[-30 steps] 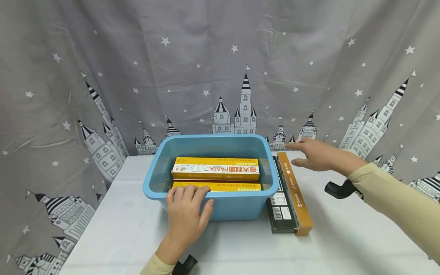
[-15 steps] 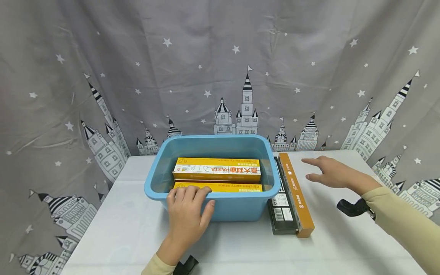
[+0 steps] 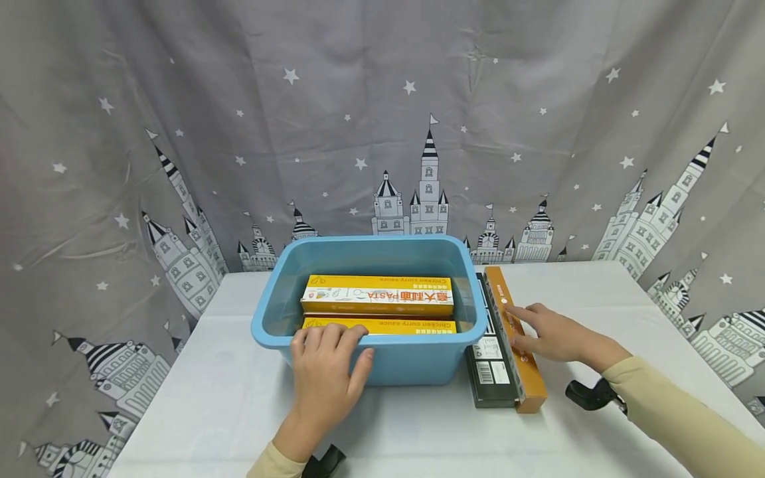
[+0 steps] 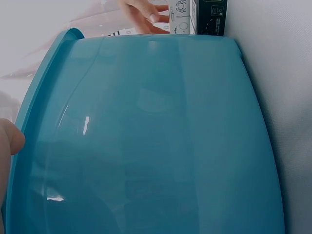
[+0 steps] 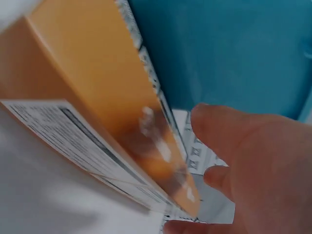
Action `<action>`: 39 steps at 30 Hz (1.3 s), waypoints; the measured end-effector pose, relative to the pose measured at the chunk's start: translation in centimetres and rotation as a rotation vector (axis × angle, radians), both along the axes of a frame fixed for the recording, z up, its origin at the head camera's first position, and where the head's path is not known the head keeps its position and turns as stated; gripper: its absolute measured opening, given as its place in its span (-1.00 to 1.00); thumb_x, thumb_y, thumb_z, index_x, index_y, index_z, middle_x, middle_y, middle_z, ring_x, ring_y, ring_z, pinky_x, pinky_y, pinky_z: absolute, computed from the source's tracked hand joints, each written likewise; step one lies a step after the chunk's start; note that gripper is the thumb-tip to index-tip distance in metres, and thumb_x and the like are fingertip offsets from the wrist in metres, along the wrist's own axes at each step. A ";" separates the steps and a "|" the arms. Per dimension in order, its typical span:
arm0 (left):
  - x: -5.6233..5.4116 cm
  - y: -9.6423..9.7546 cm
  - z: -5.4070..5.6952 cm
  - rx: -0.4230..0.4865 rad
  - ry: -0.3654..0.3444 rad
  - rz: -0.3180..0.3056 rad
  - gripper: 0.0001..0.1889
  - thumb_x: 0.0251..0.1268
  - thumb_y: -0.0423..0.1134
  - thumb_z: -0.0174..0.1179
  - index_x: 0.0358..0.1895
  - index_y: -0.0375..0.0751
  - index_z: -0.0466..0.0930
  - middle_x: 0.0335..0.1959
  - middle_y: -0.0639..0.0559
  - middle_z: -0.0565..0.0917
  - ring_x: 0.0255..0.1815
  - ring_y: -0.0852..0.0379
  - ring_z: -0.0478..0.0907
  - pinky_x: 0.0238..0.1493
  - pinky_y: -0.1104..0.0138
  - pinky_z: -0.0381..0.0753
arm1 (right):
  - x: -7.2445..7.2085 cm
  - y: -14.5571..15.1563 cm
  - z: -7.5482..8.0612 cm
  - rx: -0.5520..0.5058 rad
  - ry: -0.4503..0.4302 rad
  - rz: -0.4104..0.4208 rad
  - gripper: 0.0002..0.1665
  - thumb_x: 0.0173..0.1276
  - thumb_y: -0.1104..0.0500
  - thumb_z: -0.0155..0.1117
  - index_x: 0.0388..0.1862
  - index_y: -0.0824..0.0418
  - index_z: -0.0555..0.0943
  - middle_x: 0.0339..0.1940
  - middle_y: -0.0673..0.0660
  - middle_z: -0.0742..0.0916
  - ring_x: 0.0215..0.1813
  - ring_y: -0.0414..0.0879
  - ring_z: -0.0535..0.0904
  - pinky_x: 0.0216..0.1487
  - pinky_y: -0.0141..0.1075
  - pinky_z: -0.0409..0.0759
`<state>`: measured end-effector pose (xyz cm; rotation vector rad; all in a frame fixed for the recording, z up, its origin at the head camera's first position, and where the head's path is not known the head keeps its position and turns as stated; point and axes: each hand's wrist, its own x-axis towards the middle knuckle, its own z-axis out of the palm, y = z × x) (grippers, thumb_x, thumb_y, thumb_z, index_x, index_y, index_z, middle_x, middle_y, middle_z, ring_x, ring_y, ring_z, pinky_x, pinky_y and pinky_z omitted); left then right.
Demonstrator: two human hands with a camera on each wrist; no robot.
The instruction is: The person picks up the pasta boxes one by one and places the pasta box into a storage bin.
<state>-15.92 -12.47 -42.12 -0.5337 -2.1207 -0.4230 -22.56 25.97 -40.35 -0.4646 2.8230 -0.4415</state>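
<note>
A blue plastic bin (image 3: 406, 364) stands mid-table with its front rim gripped by my left hand (image 3: 325, 378), fingers curled over the edge and thumb outside. Inside lie two yellow pasta boxes, a rear box (image 3: 378, 307) and a front box (image 3: 412, 326) partly hidden by the rim. To the right of the bin, a long orange box (image 3: 527, 375) lies alongside a dark box (image 3: 495, 395). My right hand (image 3: 556, 335) is over the orange box, index finger and thumb extended. In the right wrist view the hand (image 5: 273, 161) has its fingers apart beside the orange box (image 5: 92, 53).
White cloth covers the table (image 3: 197, 398). Behind it hangs a grey curtain (image 3: 335, 179) printed with castles and stars. Black straps (image 3: 597, 395) sit at both wrists.
My right hand has moved away from the back of the orange box to the right, then come forward and left over its middle. The left hand stays on the rim.
</note>
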 end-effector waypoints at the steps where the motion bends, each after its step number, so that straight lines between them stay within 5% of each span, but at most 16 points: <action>1: 0.0 0.0 0.0 0.000 0.000 0.000 -0.56 0.58 0.06 -0.13 -0.13 -0.11 0.70 -0.35 -0.02 0.57 -0.30 -0.03 0.37 0.04 -0.09 0.24 | 0.1 -0.1 -0.3 0.005 -0.008 -0.004 -0.17 0.44 -0.14 0.26 0.56 0.21 0.33 0.27 0.52 0.51 -0.01 0.18 0.62 0.06 0.20 0.65; 13: -0.3 0.1 -0.1 -0.003 0.001 -0.001 -0.52 0.61 0.09 -0.18 -0.12 -0.12 0.70 -0.35 -0.03 0.57 -0.30 -0.03 0.37 0.04 -0.08 0.24 | 0.4 0.6 -1.2 -0.044 -0.024 -0.020 -0.22 0.42 -0.05 0.28 0.54 0.19 0.36 0.16 0.47 0.62 -0.10 0.05 0.59 -0.05 0.02 0.66; 22: -0.4 0.0 -0.1 -0.006 0.008 -0.002 -0.61 0.53 0.03 -0.06 -0.12 -0.13 0.70 -0.35 -0.04 0.57 -0.29 -0.05 0.38 0.03 -0.08 0.25 | 0.9 2.7 -1.5 -0.034 0.047 -0.015 -0.24 0.42 0.05 0.24 0.51 0.36 0.35 0.16 0.55 0.60 0.02 0.20 0.64 -0.01 0.11 0.65; 26: -0.4 -0.1 -0.1 0.000 0.005 0.000 -0.67 0.44 -0.02 0.01 -0.13 -0.14 0.69 -0.35 -0.05 0.57 -0.29 -0.06 0.37 0.04 -0.10 0.24 | 1.3 2.6 -2.1 0.048 0.035 -0.058 -0.20 0.42 -0.07 0.26 0.49 0.33 0.37 0.20 0.57 0.56 -0.03 0.22 0.66 -0.03 0.18 0.66; 32: -0.3 -0.1 -0.1 0.007 0.003 0.000 -0.62 0.52 0.02 -0.06 -0.14 -0.14 0.69 -0.36 -0.05 0.57 -0.29 -0.06 0.37 0.05 -0.09 0.24 | 1.9 1.1 -3.4 0.124 -0.029 -0.181 0.00 0.37 -0.28 0.25 0.57 0.29 0.26 0.14 0.58 0.53 -0.27 0.08 0.55 -0.34 -0.10 0.60; 39: -0.2 0.1 0.0 0.014 0.012 -0.003 -0.52 0.60 0.09 -0.17 -0.14 -0.14 0.68 -0.36 -0.06 0.57 -0.29 -0.04 0.36 0.03 -0.06 0.23 | 3.1 0.3 -5.8 0.118 0.082 -0.295 0.02 0.35 -0.24 0.23 0.60 0.28 0.19 0.23 0.70 0.40 -0.23 0.22 0.55 -0.44 -0.10 0.52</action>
